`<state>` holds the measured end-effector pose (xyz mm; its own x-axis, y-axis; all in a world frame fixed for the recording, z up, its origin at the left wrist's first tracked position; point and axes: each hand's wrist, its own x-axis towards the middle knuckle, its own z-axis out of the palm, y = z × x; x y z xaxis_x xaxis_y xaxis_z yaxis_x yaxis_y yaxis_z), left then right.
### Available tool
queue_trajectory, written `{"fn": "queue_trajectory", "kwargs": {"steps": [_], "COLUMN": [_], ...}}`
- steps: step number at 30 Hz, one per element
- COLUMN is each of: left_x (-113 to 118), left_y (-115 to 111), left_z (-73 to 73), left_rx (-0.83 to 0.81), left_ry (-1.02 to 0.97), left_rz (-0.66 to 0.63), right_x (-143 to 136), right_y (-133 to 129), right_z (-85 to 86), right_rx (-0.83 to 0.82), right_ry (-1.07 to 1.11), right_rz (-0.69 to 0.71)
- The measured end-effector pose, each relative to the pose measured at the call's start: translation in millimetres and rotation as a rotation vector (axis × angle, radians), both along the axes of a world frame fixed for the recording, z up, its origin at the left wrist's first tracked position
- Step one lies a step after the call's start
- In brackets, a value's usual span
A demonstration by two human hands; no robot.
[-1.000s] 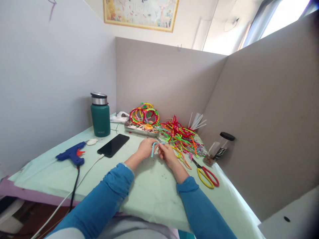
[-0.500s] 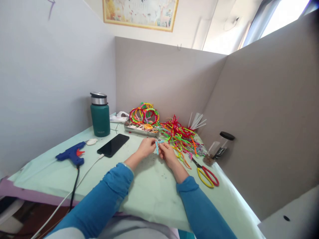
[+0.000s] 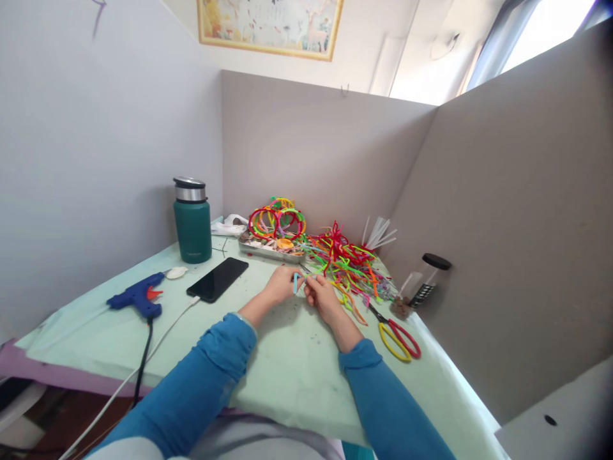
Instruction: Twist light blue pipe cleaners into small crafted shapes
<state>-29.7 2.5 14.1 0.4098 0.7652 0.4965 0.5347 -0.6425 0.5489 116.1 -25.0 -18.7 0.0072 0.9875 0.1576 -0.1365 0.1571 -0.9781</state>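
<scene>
Between my hands, just above the table, is a light blue pipe cleaner [image 3: 295, 283] with a bend in it. My left hand [image 3: 281, 285] pinches it at the fingertips, and its blue end hangs down beside the fingers. My right hand [image 3: 322, 295] is closed, thumb against fingers, on the piece's other side. The part inside its fingertips is mostly hidden. Beyond both hands lies a tangled heap of colourful pipe cleaners [image 3: 338, 255]. To the right of my right hand rest scissors [image 3: 397, 338] with one yellow and one red handle.
A blue glue gun [image 3: 138, 296], a black phone [image 3: 218, 280] with a white cable and a green flask [image 3: 192, 231] stand or lie at left. Behind, a metal tray [image 3: 271, 254] bears pipe-cleaner rings [image 3: 263, 223]. A black-lidded jar [image 3: 426, 281] is at right, by the partition.
The light blue piece has shifted slightly left and its bend now points up beside the left fingers. The left fingers have changed their hold. Both arms stay in place.
</scene>
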Motion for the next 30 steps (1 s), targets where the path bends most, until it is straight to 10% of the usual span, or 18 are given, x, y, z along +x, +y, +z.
{"fn": "queue_trajectory", "kwargs": {"steps": [30], "left_x": [1], "left_y": [-3], "left_z": [4.2], "left_rx": [-0.03], "left_ry": [0.132], "left_rz": [0.124], "right_x": [0], "right_y": [1], "right_z": [-1.2], "right_rx": [0.011], "right_ry": [0.013], "right_rz": [0.007]}}
